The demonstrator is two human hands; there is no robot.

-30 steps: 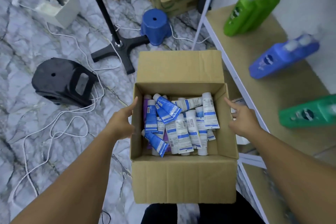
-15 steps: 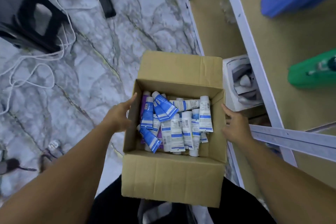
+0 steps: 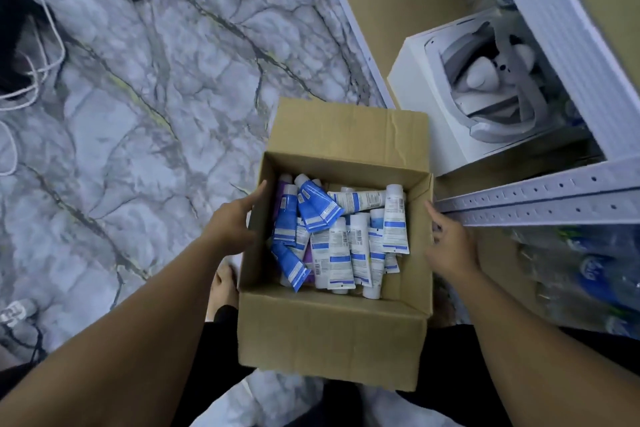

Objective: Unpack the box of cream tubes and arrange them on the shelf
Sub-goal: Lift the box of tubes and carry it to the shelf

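An open brown cardboard box (image 3: 329, 336) sits low in front of me, its flaps folded outward. Inside lie several cream tubes (image 3: 341, 229), some white with blue bands, some all blue, one purple at the left, piled loosely. My left hand (image 3: 232, 222) presses flat against the box's left wall from outside. My right hand (image 3: 450, 246) is against the right wall, fingers spread along the edge. The white metal shelf frame (image 3: 540, 201) with tan boards stands just right of the box.
A white open carton (image 3: 426, 94) holding a grey-white device sits on the low shelf board behind the box. Clear bottles with blue labels (image 3: 595, 274) lie on the lowest level at right. White cables (image 3: 38, 45) and a black object lie on the marble floor at left.
The box has come down toward the floor, held between both hands, and my view has tilted downward. The coloured bottles on the upper shelf have left the view.
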